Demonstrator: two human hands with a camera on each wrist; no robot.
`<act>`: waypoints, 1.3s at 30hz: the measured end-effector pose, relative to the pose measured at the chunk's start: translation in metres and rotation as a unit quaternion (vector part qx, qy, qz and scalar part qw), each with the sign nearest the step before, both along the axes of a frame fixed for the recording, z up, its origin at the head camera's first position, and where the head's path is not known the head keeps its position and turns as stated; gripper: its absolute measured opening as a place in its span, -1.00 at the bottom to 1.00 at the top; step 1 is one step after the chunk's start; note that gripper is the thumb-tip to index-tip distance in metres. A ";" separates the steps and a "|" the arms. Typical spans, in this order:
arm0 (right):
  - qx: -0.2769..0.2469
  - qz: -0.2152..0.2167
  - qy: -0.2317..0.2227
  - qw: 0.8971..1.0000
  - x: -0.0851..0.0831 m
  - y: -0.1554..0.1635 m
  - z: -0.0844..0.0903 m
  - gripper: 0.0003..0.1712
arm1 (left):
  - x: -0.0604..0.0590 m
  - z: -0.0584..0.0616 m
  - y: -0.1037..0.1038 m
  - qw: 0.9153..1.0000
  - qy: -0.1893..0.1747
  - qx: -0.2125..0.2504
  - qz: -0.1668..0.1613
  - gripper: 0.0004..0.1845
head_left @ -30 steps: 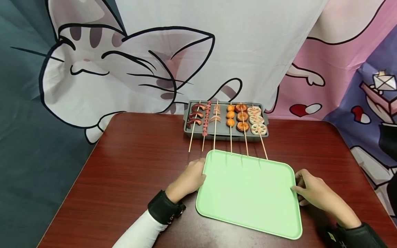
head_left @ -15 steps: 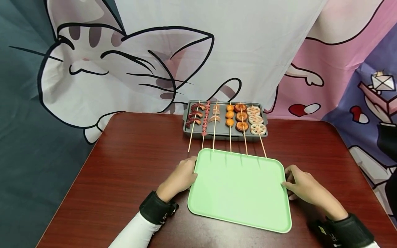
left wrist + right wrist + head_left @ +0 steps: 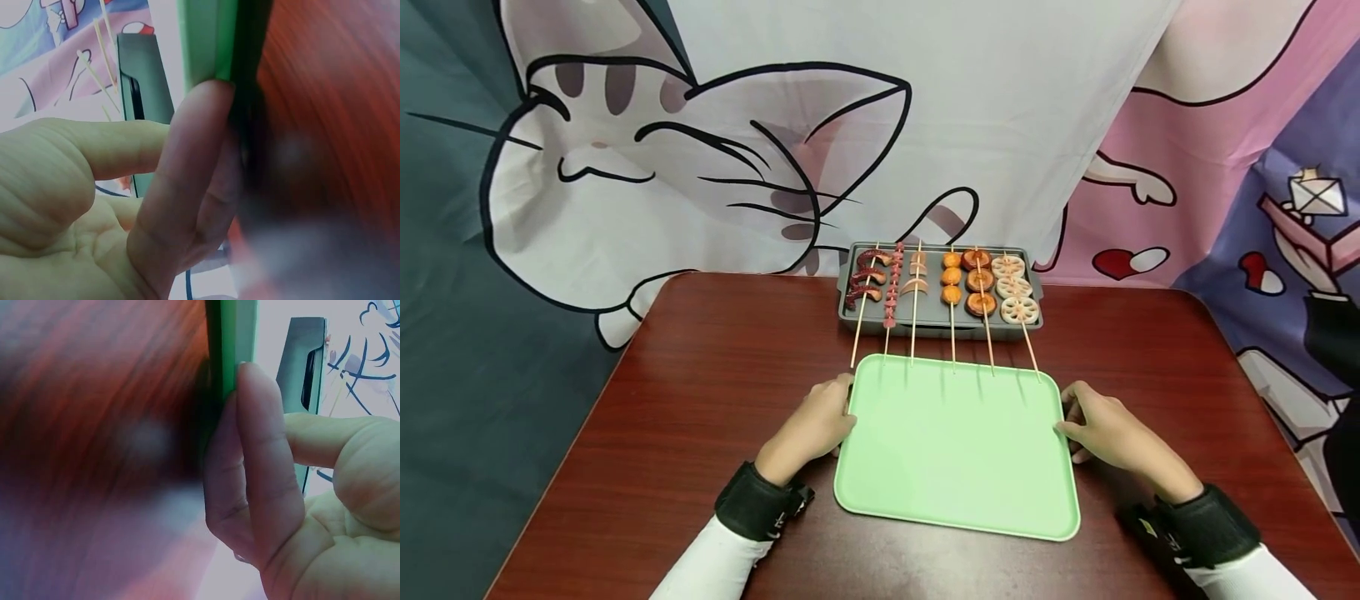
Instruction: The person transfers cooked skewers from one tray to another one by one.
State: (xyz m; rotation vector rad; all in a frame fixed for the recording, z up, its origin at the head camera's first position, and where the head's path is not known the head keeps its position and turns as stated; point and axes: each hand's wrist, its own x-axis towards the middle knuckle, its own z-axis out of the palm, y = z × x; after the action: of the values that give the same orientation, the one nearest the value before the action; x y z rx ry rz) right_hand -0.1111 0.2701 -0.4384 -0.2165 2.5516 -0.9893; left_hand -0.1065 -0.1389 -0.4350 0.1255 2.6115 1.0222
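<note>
Gripping the green tray (image 3: 957,450) flat on the table (image 3: 700,400), my left hand (image 3: 808,425) and right hand (image 3: 1101,429) are pinching its opposite edges. I'm worrying its far rim is nudging the 6 skewers (image 3: 951,333) overhanging the grey pan (image 3: 940,312), possibly knocking them loose.

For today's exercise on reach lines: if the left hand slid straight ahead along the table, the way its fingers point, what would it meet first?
Probably the bamboo stick of the leftmost skewer, overhanging the grey grill tray; the left hand grips the green tray.
</note>
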 end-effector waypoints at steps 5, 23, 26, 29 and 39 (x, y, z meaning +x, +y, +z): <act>0.001 -0.001 0.001 1.000 -0.006 -0.009 0.000 -0.60 | 0.002 0.002 -0.008 1.000 -0.005 0.000 0.007 -0.40; 0.003 0.003 -0.017 1.000 -0.025 -0.017 0.000 -0.56 | -0.008 0.001 -0.018 1.000 -0.017 0.007 0.017 -0.38; 0.001 0.006 -0.018 1.000 -0.026 -0.017 0.000 -0.55 | -0.008 0.000 -0.019 0.999 -0.020 0.015 0.022 -0.38; 0.003 0.006 -0.018 1.000 -0.027 -0.017 0.002 -0.52 | -0.008 -0.001 -0.019 0.999 -0.022 0.019 0.026 -0.38; -0.007 0.036 0.022 0.999 -0.038 -0.008 0.013 -0.58 | -0.009 -0.002 -0.019 0.999 -0.026 0.029 0.032 -0.37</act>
State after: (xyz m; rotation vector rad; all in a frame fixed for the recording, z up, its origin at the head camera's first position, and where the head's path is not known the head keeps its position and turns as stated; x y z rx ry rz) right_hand -0.1491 0.2620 -0.4253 -0.3345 2.5570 -0.9869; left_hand -0.1151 -0.1584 -0.4374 0.0296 2.5547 1.1097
